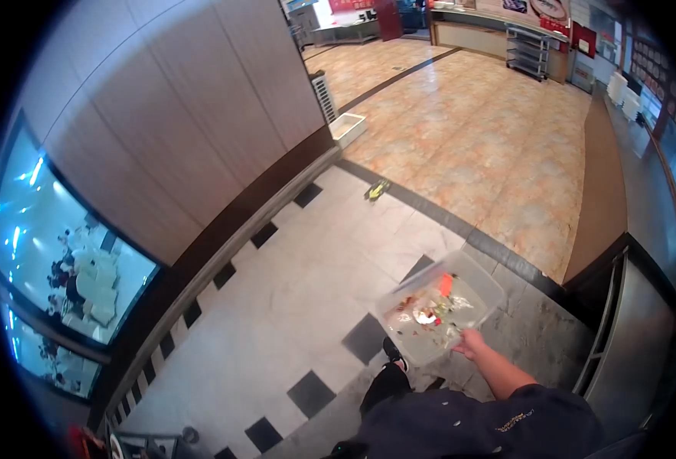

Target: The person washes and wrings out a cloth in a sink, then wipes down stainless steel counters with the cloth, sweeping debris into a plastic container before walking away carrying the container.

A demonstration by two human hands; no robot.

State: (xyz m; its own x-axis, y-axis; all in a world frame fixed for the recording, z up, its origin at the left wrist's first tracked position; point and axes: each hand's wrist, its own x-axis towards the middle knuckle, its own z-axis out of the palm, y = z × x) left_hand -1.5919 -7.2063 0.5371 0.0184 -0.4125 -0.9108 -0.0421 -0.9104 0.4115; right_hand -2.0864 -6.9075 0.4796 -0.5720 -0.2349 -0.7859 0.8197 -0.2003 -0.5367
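My right hand (pixel 472 344) is closed on the near right rim of a translucent plastic bin (pixel 485 281), held low in front of my legs. Inside the bin lie mixed scraps: an orange-red piece (pixel 446 284), a white crumpled item (pixel 423 316), green bits and clear plastic film. My left hand does not show. Below and left of the bin is a black shoe (pixel 393 350) on my foot.
A yellow-green object (pixel 377 190) lies on the tiled floor ahead. Beyond it, a white tray (pixel 347 128) rests by the wall corner. A panelled wall (pixel 177 122) stands left, a metal counter (pixel 644 329) right, and a grey shelf cart (pixel 527 52) far back.
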